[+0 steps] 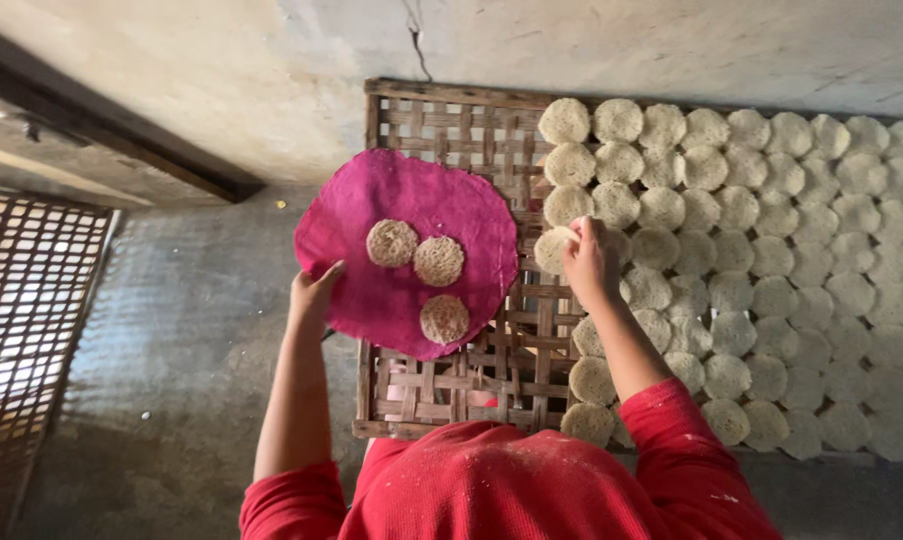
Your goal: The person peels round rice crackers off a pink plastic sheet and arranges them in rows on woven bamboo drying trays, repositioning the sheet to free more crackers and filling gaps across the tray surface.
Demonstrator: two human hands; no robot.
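My left hand grips the near edge of a round pink cloth-covered plate, held above the woven bamboo tray. Three pale round noodle cakes lie on the plate. My right hand pinches one round cake at the left edge of the rows of cakes spread on the tray. Both sleeves are red.
Several rows of pale round cakes cover the right part of the tray. A concrete wall rises behind it. A second lattice tray leans at the left. Grey floor lies between.
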